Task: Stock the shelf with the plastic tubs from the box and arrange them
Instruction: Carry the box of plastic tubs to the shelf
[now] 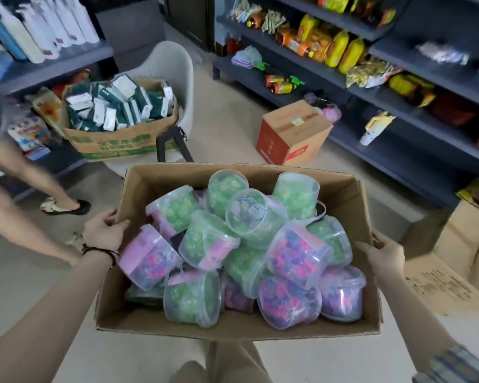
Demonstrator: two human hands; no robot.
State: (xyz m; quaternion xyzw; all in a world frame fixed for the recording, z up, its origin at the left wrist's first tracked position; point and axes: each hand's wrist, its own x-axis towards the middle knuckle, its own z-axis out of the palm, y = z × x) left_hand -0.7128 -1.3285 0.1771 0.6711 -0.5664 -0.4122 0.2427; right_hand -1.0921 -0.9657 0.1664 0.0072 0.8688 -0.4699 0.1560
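I carry an open cardboard box (150, 319) in front of me, above the floor. It is heaped with several clear plastic tubs (246, 244) lying at all angles, some filled with green pieces, some with pink and purple ones. My left hand (104, 230) grips the box's left wall near the far corner. The right wall's rim is held by my right hand (383, 257). Dark grey shelves (398, 161) run along the right side, partly stocked with snack packets.
Another person's arm and legs (25, 172) are close on the left. A grey chair (174, 64) holds a box of green-and-white packs (116, 106). An orange carton (291, 134) sits on the floor ahead. Flattened cardboard (454, 272) lies at right.
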